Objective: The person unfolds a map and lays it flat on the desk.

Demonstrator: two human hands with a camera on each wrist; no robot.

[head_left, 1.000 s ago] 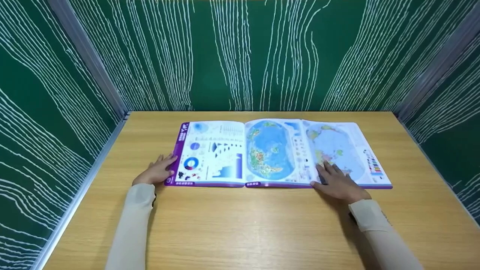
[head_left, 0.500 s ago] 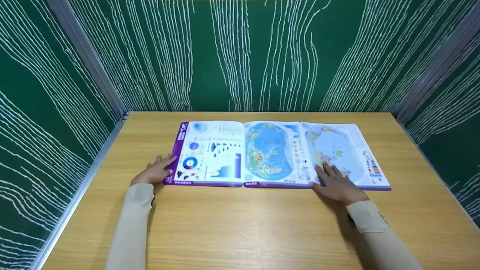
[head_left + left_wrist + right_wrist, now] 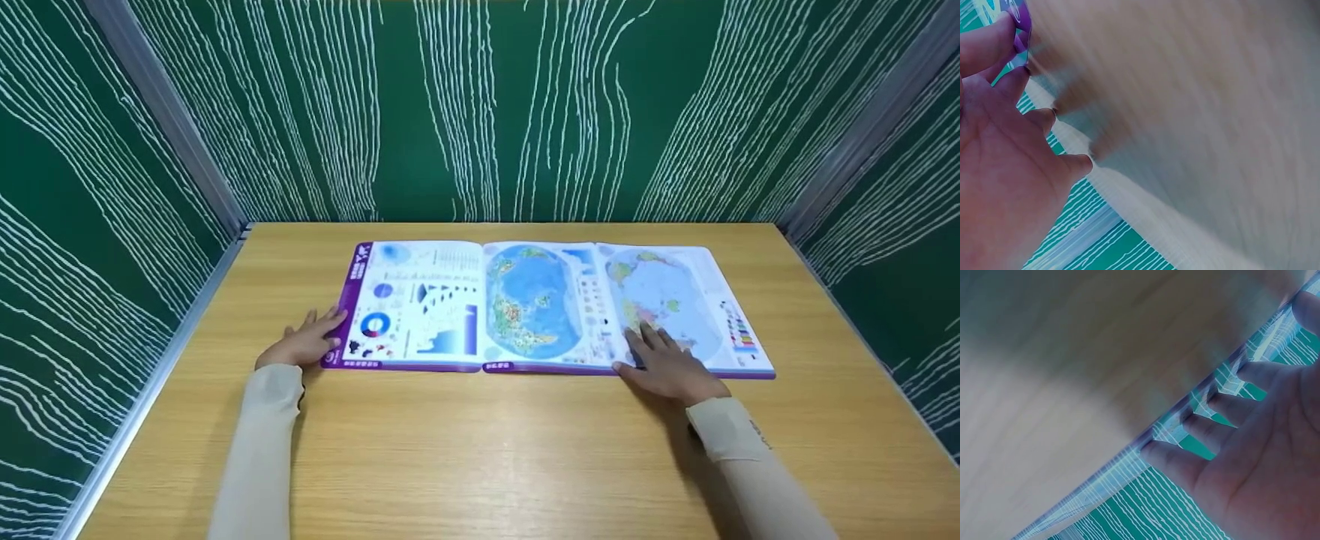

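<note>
A fold-out map (image 3: 536, 300) lies spread flat on the wooden table, with three panels side by side and a purple border. Its left panel (image 3: 442, 262) carries charts and diagrams; the middle and right panels show world maps. My left hand (image 3: 300, 345) rests at the purple left edge, fingers spread and touching it near the lower corner. On the lower part of the right panel (image 3: 675, 277) lies my right hand (image 3: 667, 371), fingers extended over the map. In the left wrist view, the thumb (image 3: 994, 45) meets the purple corner. Outstretched fingers (image 3: 1176, 461) touch the glossy sheet in the right wrist view.
The wooden table (image 3: 480, 457) extends in front of the map and to both sides. Green panels with white wavy lines (image 3: 412, 112) stand behind and at the sides, joined by grey metal posts (image 3: 172, 112).
The whole scene shifts slightly left in the head view. Both hands keep their places on the map, and the middle panel's top edge looks a little flatter.
</note>
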